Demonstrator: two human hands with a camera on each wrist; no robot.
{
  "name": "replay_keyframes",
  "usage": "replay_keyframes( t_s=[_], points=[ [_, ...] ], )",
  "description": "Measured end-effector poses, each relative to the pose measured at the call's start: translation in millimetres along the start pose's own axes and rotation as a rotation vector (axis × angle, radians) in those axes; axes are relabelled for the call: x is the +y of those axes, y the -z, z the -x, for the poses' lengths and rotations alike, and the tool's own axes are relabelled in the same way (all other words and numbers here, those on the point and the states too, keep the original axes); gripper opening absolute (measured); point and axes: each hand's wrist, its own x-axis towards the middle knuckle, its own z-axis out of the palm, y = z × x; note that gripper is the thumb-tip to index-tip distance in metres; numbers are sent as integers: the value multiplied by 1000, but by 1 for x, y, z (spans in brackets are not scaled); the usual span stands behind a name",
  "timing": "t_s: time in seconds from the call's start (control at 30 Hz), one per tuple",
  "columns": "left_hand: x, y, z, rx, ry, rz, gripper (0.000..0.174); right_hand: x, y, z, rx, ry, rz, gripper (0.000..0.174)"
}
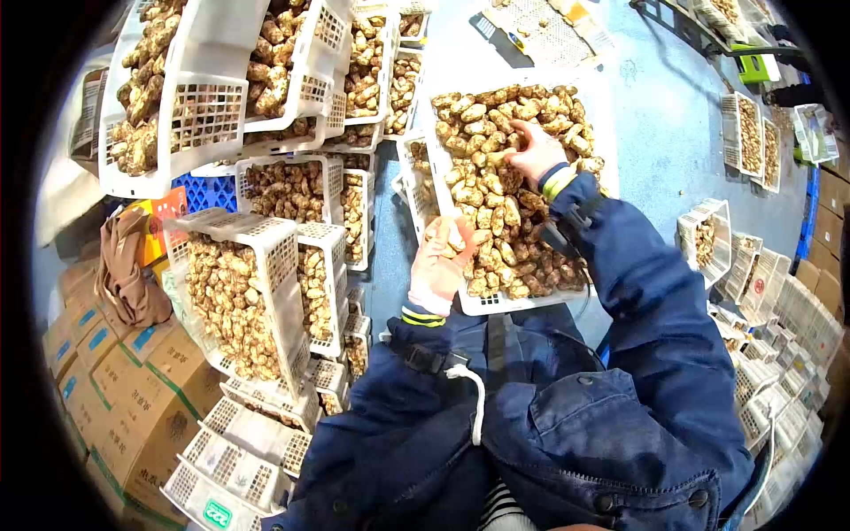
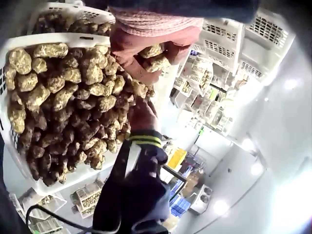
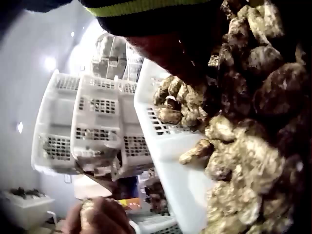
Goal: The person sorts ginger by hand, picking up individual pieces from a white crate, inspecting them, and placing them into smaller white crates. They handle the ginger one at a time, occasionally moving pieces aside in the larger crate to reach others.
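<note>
Knobby brown tubers (image 1: 496,212) fill a white plastic crate (image 1: 482,305) in front of the body in the head view. At its near left corner my left hand (image 1: 438,270) holds tubers; the left wrist view shows a pair of them (image 2: 155,58) between the fingers. The right wrist view also catches that left hand (image 3: 105,219) low in the frame. My right hand (image 1: 538,155) reaches over the far part of the pile, thumb and forefinger spread apart at the tubers. Its other fingertips are hidden in the right wrist view.
Stacked white crates of tubers (image 1: 235,305) stand close on the left. Cardboard boxes (image 1: 133,416) lie beyond them. More crates (image 1: 704,239) stand on the blue floor (image 1: 655,97) to the right. A perforated tray (image 1: 544,31) lies past the full crate.
</note>
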Motion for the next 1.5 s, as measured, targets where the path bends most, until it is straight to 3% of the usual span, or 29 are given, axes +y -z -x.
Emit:
replay_keyframes(
  t_s=[0.07, 0.1, 0.23, 0.37, 0.4, 0.43, 0.53, 0.63, 0.67, 0.7, 0.77, 0.8, 0.83, 0.9, 1.0, 1.1, 1.17, 1.2, 1.23, 1.3, 1.33, 1.37, 1.43, 1.47, 1.5],
  points=[
    [12, 11, -4, -39, 9, -72, 24, -2, 10, 27, -43, -106, -453, 56],
    [14, 13, -3, -65, 3, -87, 27, 1, 7, 42, -82, -197, -856, 52],
    [9, 3, -4, -84, 56, -220, 34, -25, -5, 93, -63, -332, -1107, 53],
    [-3, 9, -11, -123, 79, -446, 37, -55, -23, 129, -118, -176, -809, 44],
    [-4, 11, -11, -55, 79, -494, 36, -70, -22, 140, -175, -311, -811, 41],
    [-4, 13, -10, 11, 76, -542, 34, -62, -29, 145, -86, -137, -761, 36],
    [1, 11, -2, -44, 90, -455, 30, -52, -11, 152, 25, -218, -713, 29],
    [0, 22, -8, -72, 109, -423, 25, -8, 0, 150, 270, -82, -255, 28],
    [-1, 27, -8, -72, 124, -406, 24, -3, 0, 143, 390, 73, -68, 26],
    [-3, 27, -8, -73, 137, -388, 22, -13, 4, 138, 348, 108, 94, 29],
    [-8, 30, -3, -264, -76, -812, 23, -15, -10, 117, 227, 324, 544, 33],
    [-4, 25, -3, -66, 209, -286, 24, -5, -21, 103, 70, 391, 577, 38],
    [-1, 21, 0, -81, 219, -290, 25, -6, -23, 97, 37, 427, 654, 36],
    [5, 17, 4, -123, 216, -304, 26, 0, -9, 79, 76, 498, 693, 36],
    [14, 29, 0, -209, 180, -309, 34, 2, 9, 58, 272, 317, 851, 32],
    [9, 31, -1, -72, 172, -615, 45, -10, 9, 38, 418, 300, 738, 32],
    [-2, 13, 3, -90, 107, -591, 52, -18, -12, 20, 288, 454, 635, 33],
    [-6, 13, -1, -151, 128, -531, 56, -23, -20, 10, 61, 465, 668, 34],
    [-7, 8, 1, -117, 120, -527, 56, -23, -31, 11, 230, 591, 777, 26],
    [-5, 27, -5, -219, 39, -469, 57, -22, -26, 0, 105, 415, 889, 13],
    [1, 18, 1, -119, -5, -448, 56, -17, -22, -2, 311, 477, 949, 8],
    [8, 23, -2, -114, -24, -496, 52, -11, -17, -2, 300, 367, 952, 9],
    [13, 22, -4, -23, -33, -497, 48, -27, -9, -2, 246, 354, 926, 9],
    [10, 28, -4, -46, -45, -398, 43, -27, -18, -1, 271, 518, 916, 13],
    [7, 28, -1, -41, -42, -395, 43, -36, -27, -5, 159, 551, 874, 16]
  ],
)
